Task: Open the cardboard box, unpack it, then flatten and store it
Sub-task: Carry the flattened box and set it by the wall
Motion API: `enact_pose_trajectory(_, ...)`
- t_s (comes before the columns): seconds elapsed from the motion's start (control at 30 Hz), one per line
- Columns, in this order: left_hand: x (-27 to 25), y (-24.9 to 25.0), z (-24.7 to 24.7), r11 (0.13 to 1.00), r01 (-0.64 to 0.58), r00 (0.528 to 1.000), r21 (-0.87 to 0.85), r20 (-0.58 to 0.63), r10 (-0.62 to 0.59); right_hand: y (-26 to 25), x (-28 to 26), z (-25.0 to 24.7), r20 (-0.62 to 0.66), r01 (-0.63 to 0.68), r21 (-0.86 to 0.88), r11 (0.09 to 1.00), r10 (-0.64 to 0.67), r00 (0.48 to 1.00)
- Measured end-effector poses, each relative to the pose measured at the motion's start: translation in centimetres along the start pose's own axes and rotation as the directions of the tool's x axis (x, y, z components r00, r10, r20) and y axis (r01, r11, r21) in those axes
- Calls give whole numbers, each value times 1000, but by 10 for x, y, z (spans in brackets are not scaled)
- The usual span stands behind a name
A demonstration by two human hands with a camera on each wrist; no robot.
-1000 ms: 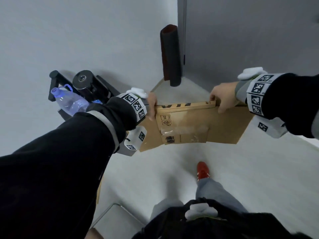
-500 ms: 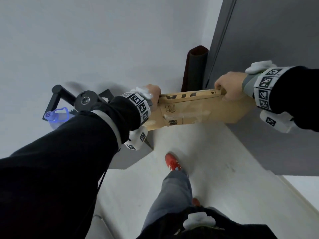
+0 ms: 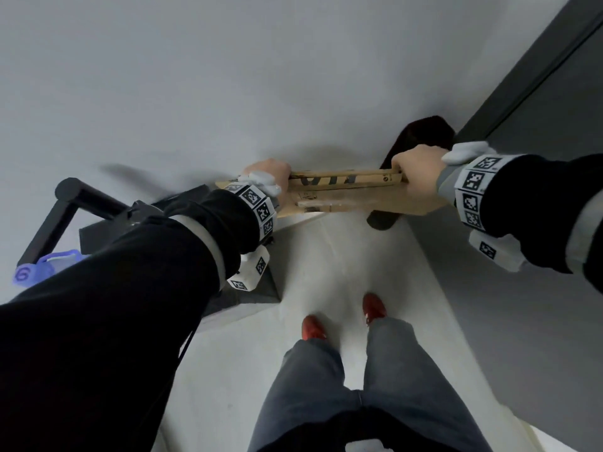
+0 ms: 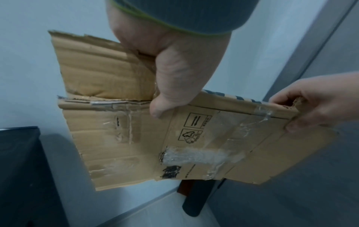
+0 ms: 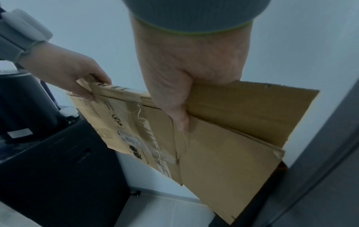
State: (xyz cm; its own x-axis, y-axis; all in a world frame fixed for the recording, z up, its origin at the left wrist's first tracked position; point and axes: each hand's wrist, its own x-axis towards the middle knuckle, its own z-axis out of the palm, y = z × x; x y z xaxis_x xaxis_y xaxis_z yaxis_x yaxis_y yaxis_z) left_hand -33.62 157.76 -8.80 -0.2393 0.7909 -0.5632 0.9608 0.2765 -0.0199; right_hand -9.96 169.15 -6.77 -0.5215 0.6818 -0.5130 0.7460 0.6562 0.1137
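Observation:
The flattened cardboard box [image 3: 346,194] hangs edge-up in the air, close to the white wall in the room's corner. My left hand [image 3: 270,172] grips its top edge at the left end, thumb on the near face, as the left wrist view shows [image 4: 170,79]. My right hand [image 3: 416,177] grips the top edge at the right end. In the right wrist view the right hand's [image 5: 186,79] thumb presses the near panel of the box [image 5: 229,147]. Clear tape strips and printed symbols mark the box's [image 4: 194,138] near face.
A dark rolled mat [image 3: 421,138] leans in the corner behind the box. A grey door [image 3: 535,93] stands at the right. A black cabinet [image 3: 254,288] with a black stand [image 3: 65,203] and a water bottle [image 3: 42,265] is at the left. My red shoes [image 3: 373,305] stand on the pale floor.
Both hands have carried the flattened box forward toward the corner wall and turned it more edge-up. I have stepped closer, and both feet now stand side by side.

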Motion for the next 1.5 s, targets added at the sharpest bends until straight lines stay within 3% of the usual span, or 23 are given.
enact_pose_trajectory(0.1, 33, -16, 18, 992, 109, 991, -67, -65, -113, -6, 49, 16, -10, 65, -3, 998, -65, 998)
enact_pose_trajectory(0.2, 73, -25, 40, 979, 185, 983, -82, 17, -184, -11, 107, 43, -37, 142, -4, 990, -142, 989)
enact_pose_trajectory(0.47, 158, -42, 116, 942, 322, 946, -98, 71, -316, -31, 212, 112, 17, 271, 52, 961, -272, 962)
enact_pose_trajectory(0.6, 208, -56, 176, 913, 395, 919, -100, 67, -390, -56, 272, 160, 79, 294, 59, 954, -298, 951)
enact_pose_trajectory(0.7, 226, -67, 206, 882, 457, 889, -118, 37, -456, -74, 299, 179, 56, 322, 37, 946, -324, 944)
enact_pose_trajectory(0.83, 275, -78, 273, 846, 512, 855, -145, -7, -519, -96, 357, 222, 97, 339, -62, 939, -332, 938)
enact_pose_trajectory(1.03, 321, -81, 335, 829, 520, 841, -206, -51, -539, -103, 407, 271, 61, 343, -140, 929, -338, 939)
enact_pose_trajectory(1.27, 359, -90, 396, 887, 408, 896, -215, -94, -434, -111, 447, 325, 95, 324, -115, 939, -314, 945)
enact_pose_trajectory(1.4, 370, -93, 421, 906, 364, 897, -218, -181, -404, -117, 458, 352, 64, 323, -186, 928, -316, 946)
enact_pose_trajectory(1.5, 374, -92, 434, 914, 357, 903, -192, -178, -390, -117, 471, 369, 36, 308, -220, 926, -308, 951)
